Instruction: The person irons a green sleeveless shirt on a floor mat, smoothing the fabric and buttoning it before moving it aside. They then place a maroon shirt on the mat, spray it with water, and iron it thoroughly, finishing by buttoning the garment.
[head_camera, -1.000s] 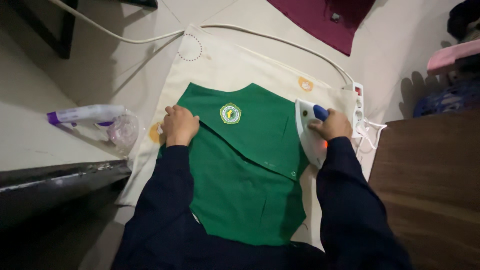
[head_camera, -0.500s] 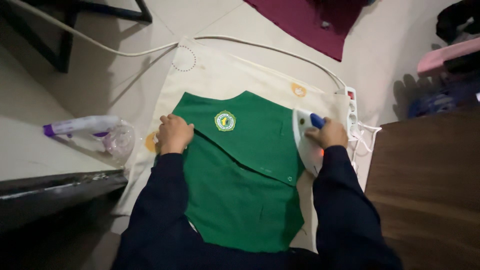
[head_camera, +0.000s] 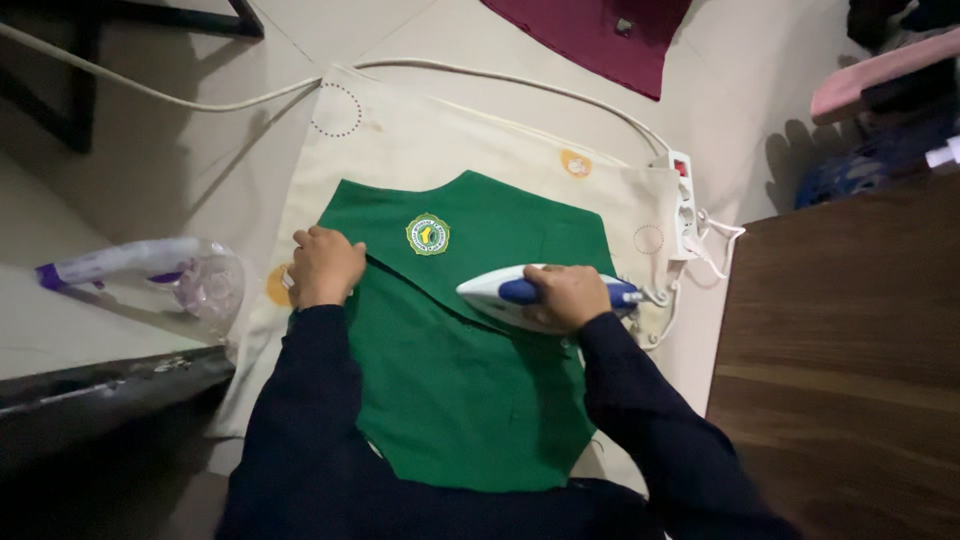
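Now the right hand (head_camera: 566, 296) is curled shut round the blue handle of the white iron (head_camera: 500, 291), knuckles up, dark sleeve running back from it toward the bottom edge. Iron sits soleplate-down on the green garment (head_camera: 470, 370), approx. mid-cloth, just right of the garment's diagonal flap edge; its long axis lies near crosswise, pointed nose toward the left hand (head_camera: 322, 266), heel & cord end toward the power strip (head_camera: 683, 203). Left hand is a loose fist, fingers tucked together, pressing on the garment's left edge, below-left of the round badge (head_camera: 428, 234); can't tell if it pinches any fabric. Garment lies flat on a cream cloth (head_camera: 420, 140) spread on the floor. Left of the garment, off the cloth, a clear spray bottle (head_camera: 150, 272) w/ purple cap lies on its side. Beyond the garment's far side, a maroon cloth (head_camera: 590, 35).
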